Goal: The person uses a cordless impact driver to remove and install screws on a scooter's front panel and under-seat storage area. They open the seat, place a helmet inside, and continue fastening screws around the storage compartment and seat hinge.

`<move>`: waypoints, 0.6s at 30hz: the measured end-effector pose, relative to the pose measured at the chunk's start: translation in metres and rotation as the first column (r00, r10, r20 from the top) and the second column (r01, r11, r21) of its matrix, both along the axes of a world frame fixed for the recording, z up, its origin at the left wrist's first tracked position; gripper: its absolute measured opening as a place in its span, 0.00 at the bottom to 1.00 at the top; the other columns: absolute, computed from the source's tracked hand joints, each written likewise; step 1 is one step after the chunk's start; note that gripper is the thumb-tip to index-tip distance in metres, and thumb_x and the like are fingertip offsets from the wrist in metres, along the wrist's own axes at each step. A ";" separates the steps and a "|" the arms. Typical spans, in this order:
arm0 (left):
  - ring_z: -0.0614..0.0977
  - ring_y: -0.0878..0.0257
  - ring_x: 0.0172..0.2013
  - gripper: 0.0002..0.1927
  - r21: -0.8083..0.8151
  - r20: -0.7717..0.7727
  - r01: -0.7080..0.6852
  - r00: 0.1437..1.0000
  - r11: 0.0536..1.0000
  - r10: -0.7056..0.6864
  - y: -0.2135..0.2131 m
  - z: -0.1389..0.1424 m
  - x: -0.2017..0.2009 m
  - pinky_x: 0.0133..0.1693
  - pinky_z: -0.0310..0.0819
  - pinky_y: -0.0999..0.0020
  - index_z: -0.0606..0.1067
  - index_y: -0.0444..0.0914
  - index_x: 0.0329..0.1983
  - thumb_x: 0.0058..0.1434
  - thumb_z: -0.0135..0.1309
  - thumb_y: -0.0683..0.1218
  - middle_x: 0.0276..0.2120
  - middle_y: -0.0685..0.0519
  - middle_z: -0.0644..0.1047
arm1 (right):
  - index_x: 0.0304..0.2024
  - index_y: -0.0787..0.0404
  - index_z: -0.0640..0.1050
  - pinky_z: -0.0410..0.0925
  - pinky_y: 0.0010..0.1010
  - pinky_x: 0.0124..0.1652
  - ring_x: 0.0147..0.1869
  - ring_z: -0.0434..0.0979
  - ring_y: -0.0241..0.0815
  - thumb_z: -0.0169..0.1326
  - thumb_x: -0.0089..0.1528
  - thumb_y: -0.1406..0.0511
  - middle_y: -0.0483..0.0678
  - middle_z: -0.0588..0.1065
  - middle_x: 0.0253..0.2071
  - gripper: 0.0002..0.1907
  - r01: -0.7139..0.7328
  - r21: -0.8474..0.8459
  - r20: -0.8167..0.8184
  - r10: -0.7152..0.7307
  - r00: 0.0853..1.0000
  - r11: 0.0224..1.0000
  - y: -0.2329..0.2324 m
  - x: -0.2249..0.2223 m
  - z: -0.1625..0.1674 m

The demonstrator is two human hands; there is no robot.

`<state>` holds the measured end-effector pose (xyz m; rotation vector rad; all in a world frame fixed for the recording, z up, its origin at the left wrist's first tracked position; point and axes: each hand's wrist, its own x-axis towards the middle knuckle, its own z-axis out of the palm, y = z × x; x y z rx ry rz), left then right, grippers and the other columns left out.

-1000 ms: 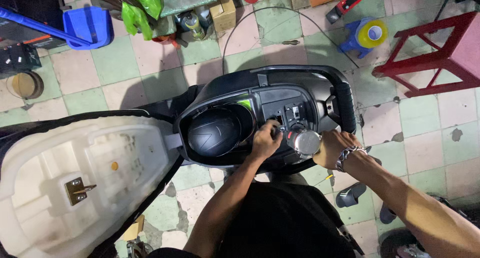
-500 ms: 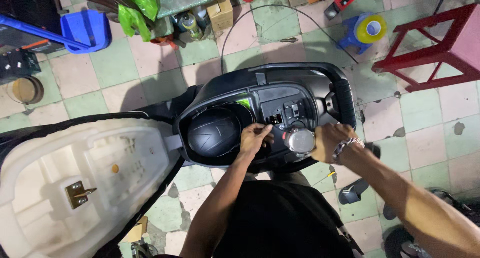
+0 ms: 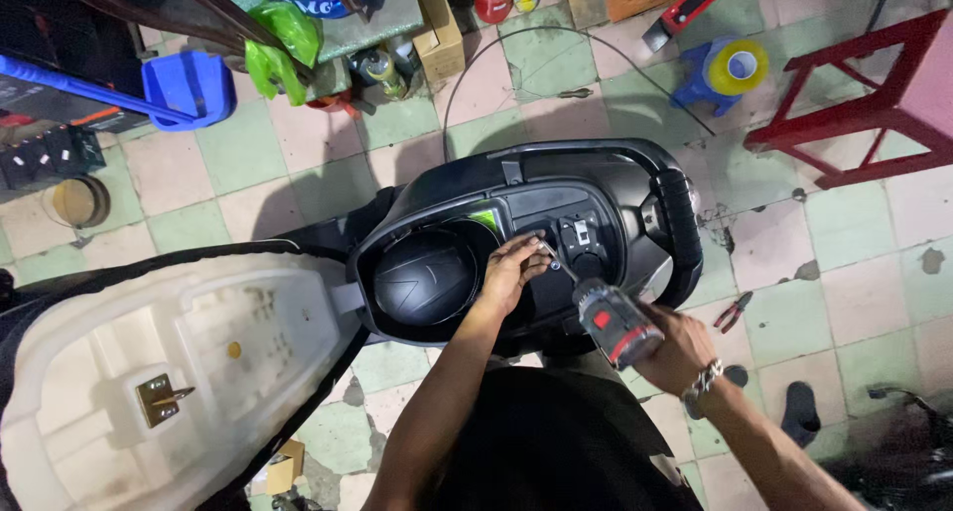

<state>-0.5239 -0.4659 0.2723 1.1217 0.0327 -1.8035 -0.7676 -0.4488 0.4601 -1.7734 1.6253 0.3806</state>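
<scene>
- Since the earlier frame, the right hand (image 3: 680, 347) has drawn the power screwdriver (image 3: 608, 320) back and tilted it.
- Its fingers wrap the grip.
- Left hand (image 3: 511, 268) fingers pinch together at the bit tip, steadying it on the scooter's open storage compartment (image 3: 516, 203).

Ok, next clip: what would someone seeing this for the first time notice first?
Probably the black scooter body in the middle, with its storage bin open and the flipped-up seat's pale underside at lower left. Over the bin, the right hand grips a red-and-black power driver whose bit points at the panel, where the left hand rests beside the tip. A red stool stands at upper right.
</scene>
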 end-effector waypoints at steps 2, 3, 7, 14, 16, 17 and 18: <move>0.83 0.66 0.30 0.08 0.034 -0.101 -0.059 0.993 0.998 0.062 -0.003 0.003 0.001 0.38 0.81 0.70 0.78 0.35 0.43 0.63 0.59 0.43 0.32 0.53 0.81 | 0.53 0.57 0.78 0.75 0.44 0.40 0.43 0.82 0.56 0.67 0.43 0.57 0.54 0.81 0.43 0.35 -0.036 -0.253 0.214 0.092 0.972 0.967 0.016 -0.010 -0.008; 0.82 0.67 0.29 0.08 0.056 -0.154 -0.084 0.984 0.995 0.091 -0.003 0.003 0.001 0.38 0.81 0.71 0.78 0.35 0.44 0.64 0.60 0.43 0.32 0.53 0.81 | 0.53 0.56 0.78 0.75 0.43 0.41 0.44 0.82 0.55 0.67 0.43 0.57 0.53 0.81 0.42 0.34 -0.018 -0.232 0.206 0.068 0.976 0.973 0.022 -0.012 -0.011; 0.80 0.67 0.28 0.10 0.150 -0.264 -0.138 0.949 0.979 0.174 -0.001 -0.003 0.000 0.38 0.82 0.72 0.77 0.34 0.41 0.67 0.59 0.47 0.31 0.52 0.78 | 0.53 0.55 0.78 0.74 0.43 0.45 0.46 0.82 0.55 0.65 0.44 0.57 0.52 0.81 0.44 0.33 0.032 -0.222 0.241 0.023 0.970 0.975 0.033 -0.015 -0.010; 0.74 0.69 0.23 0.11 0.080 -0.344 -0.135 0.926 0.988 0.155 -0.006 -0.009 -0.001 0.34 0.80 0.74 0.78 0.33 0.41 0.67 0.58 0.48 0.32 0.51 0.79 | 0.51 0.56 0.78 0.74 0.44 0.45 0.46 0.82 0.56 0.65 0.43 0.58 0.52 0.81 0.44 0.32 0.031 -0.168 0.215 0.006 0.977 0.985 0.029 -0.008 0.000; 0.76 0.69 0.24 0.12 0.061 -0.282 -0.115 0.951 0.992 0.127 -0.006 -0.007 0.001 0.34 0.80 0.73 0.79 0.32 0.41 0.66 0.59 0.47 0.34 0.50 0.81 | 0.51 0.56 0.78 0.74 0.43 0.45 0.46 0.82 0.56 0.62 0.45 0.58 0.52 0.81 0.44 0.30 0.046 -0.178 0.223 -0.005 0.975 0.983 0.029 -0.007 0.002; 0.78 0.67 0.26 0.12 0.052 -0.222 -0.090 0.970 0.995 0.099 -0.006 -0.006 0.002 0.34 0.81 0.72 0.79 0.32 0.42 0.66 0.60 0.48 0.34 0.49 0.81 | 0.52 0.56 0.78 0.75 0.43 0.46 0.46 0.82 0.56 0.61 0.46 0.59 0.52 0.82 0.44 0.29 0.053 -0.184 0.229 -0.010 0.973 0.982 0.029 -0.006 0.003; 0.81 0.66 0.29 0.13 0.046 -0.163 -0.067 0.984 0.997 0.073 -0.007 -0.004 0.003 0.35 0.81 0.71 0.79 0.32 0.42 0.65 0.60 0.48 0.35 0.49 0.82 | 0.52 0.55 0.79 0.74 0.43 0.46 0.46 0.82 0.56 0.61 0.46 0.59 0.52 0.82 0.44 0.29 0.048 -0.155 0.203 -0.015 0.979 0.987 0.028 -0.006 0.004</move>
